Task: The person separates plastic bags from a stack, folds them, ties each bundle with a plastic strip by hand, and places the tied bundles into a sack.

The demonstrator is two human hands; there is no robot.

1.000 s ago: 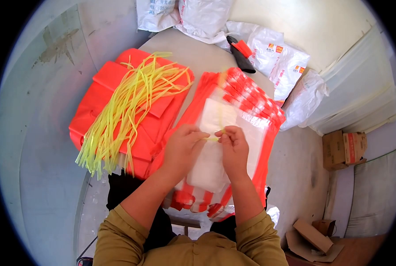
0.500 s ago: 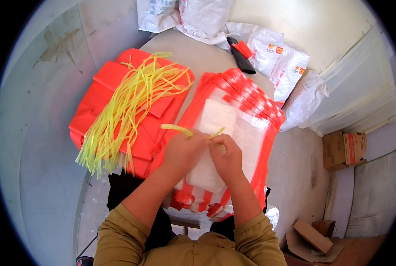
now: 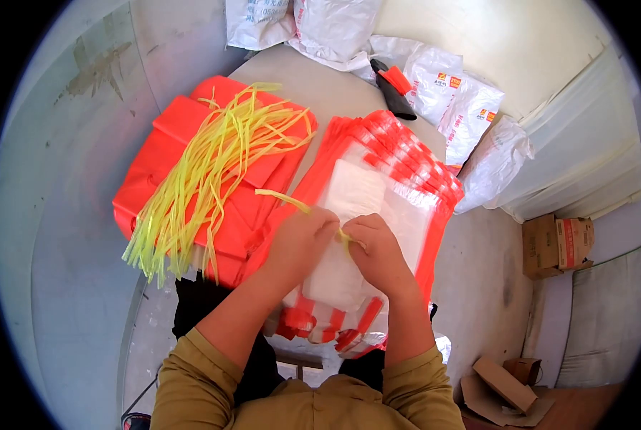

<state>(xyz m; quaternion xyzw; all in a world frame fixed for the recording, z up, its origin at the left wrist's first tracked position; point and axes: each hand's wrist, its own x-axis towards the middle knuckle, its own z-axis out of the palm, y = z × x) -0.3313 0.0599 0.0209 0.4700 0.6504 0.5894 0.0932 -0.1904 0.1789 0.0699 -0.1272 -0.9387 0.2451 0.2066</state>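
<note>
My left hand (image 3: pixel 305 240) is closed on a yellow plastic strip (image 3: pixel 283 198), whose loose end sticks out up and to the left. Close beside it, my right hand (image 3: pixel 378 252) pinches the strip too, and a short bit shows between the two hands. Both are over a stack of clear plastic bags (image 3: pixel 410 215) with red edges. On that stack lies a smaller white translucent packet (image 3: pixel 356 192), partly covered by my hands. Whether the strip is knotted is hidden by my fingers.
At the left, a bundle of yellow strips (image 3: pixel 206 172) lies across folded red plastic bags (image 3: pixel 170 147). Printed white sacks (image 3: pixel 471 118) line the table's (image 3: pixel 313 79) far edge near a black and red object (image 3: pixel 393 89). Cardboard boxes (image 3: pixel 557 246) stand on the right.
My right hand has turned and shifted slightly right. The strip's short end, which pointed up, is now drawn down between my hands. My left hand has barely moved.
</note>
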